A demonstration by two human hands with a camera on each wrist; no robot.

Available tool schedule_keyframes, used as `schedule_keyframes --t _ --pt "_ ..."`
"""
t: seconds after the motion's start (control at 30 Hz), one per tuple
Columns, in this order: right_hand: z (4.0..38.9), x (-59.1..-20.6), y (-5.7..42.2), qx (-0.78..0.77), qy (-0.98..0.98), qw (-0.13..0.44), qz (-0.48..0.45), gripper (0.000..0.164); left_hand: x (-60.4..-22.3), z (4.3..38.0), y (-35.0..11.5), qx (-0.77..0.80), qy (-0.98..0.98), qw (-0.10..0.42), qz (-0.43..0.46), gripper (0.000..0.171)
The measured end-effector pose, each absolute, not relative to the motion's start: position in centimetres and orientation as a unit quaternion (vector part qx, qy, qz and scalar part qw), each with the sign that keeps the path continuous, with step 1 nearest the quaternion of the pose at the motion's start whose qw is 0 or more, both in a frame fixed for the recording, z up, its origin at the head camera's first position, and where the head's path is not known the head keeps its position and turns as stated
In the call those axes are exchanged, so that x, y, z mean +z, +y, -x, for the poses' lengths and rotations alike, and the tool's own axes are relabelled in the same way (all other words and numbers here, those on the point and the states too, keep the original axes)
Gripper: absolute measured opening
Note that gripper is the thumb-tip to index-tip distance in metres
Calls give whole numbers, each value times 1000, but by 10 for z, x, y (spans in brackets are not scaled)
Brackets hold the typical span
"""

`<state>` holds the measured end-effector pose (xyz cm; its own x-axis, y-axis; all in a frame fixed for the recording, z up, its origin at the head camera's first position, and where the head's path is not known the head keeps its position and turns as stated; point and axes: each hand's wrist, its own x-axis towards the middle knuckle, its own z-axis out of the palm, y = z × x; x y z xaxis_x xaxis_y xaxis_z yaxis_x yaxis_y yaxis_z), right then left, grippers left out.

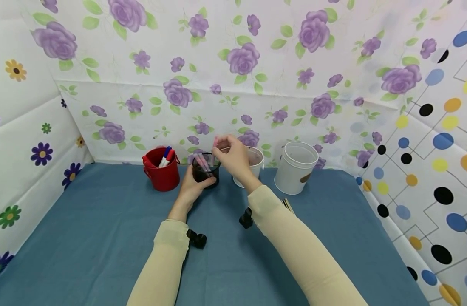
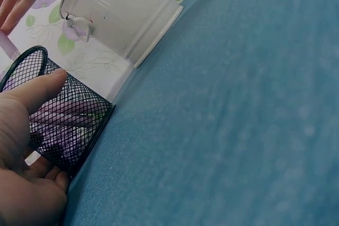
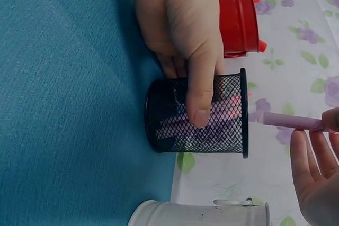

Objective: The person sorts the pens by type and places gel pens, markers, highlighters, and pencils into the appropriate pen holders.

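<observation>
In the head view, my left hand point(image 1: 191, 187) grips a black mesh pen cup point(image 1: 216, 175) standing on the table, its thumb across the near side. Several pinkish-purple pens point(image 1: 202, 163) lean inside the cup and show through the mesh in the right wrist view. My right hand point(image 1: 235, 156) is raised just above the cup's right side. Between its thumb and fingers it pinches a light purple pen point(image 3: 288, 120), the pen's free end pointing at the cup's mouth, close to the rim.
A red bucket point(image 1: 165, 175) holding markers with blue and red caps stands left of the cup. Right of it are a small white bucket point(image 1: 256, 158), partly behind my right hand, and a larger white bucket point(image 1: 294, 172). Some thin yellow-and-black sticks point(image 1: 288, 205) show beside the right sleeve.
</observation>
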<state>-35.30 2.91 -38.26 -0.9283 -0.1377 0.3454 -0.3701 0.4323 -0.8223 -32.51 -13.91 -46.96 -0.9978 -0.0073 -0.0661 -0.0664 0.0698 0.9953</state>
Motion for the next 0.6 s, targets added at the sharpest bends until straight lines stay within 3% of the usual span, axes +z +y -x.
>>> schedule_keyframes --t 0.23,0.6 --pt "358 -392 27 500 -845 102 -158 18 -503 342 -140 677 736 -1 17 91" --pt "362 -406 24 489 -851 98 -166 16 -495 340 -142 691 723 11 16 90"
